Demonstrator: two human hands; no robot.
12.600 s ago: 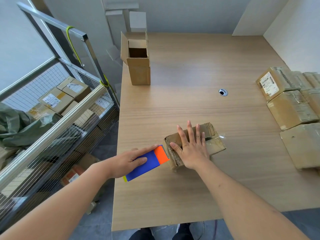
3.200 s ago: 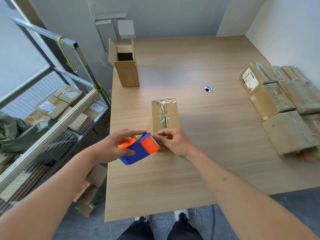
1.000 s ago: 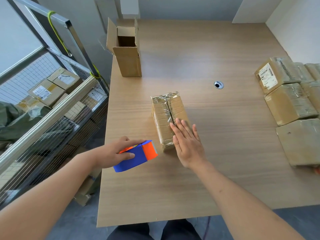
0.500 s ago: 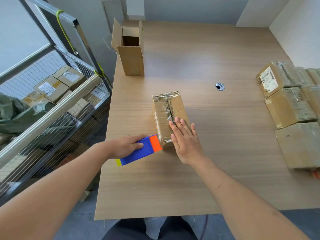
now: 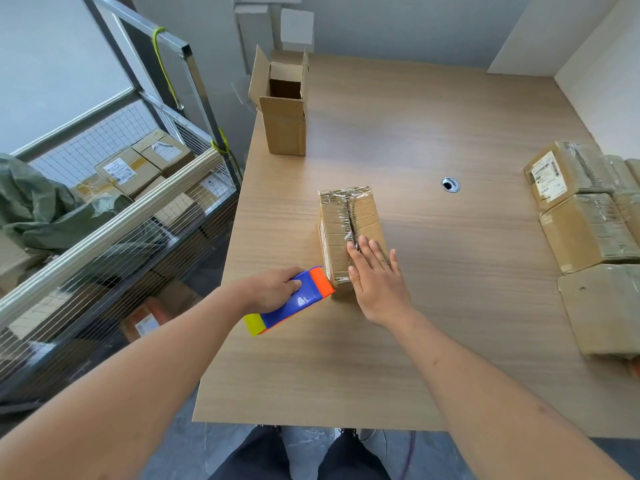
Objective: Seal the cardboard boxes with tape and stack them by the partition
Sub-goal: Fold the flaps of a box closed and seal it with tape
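A small cardboard box (image 5: 349,220) lies flat in the middle of the wooden table (image 5: 433,140), with shiny clear tape along its top seam. My right hand (image 5: 377,282) presses flat on the box's near end, fingers straight. My left hand (image 5: 277,289) grips a blue and orange tape dispenser (image 5: 294,301), whose orange head touches the box's near left corner. Sealed, taped boxes (image 5: 585,230) sit in a group at the table's right edge beside the white partition (image 5: 602,64).
An open, upright cardboard box (image 5: 284,109) stands at the table's far left corner. A cable hole (image 5: 450,185) is right of centre. Left of the table is a wire-mesh cart (image 5: 114,230) holding labelled boxes and green sheeting.
In the last second my left hand brought the dispenser up against the box's near left corner. My right hand stays flat on the box's near end.
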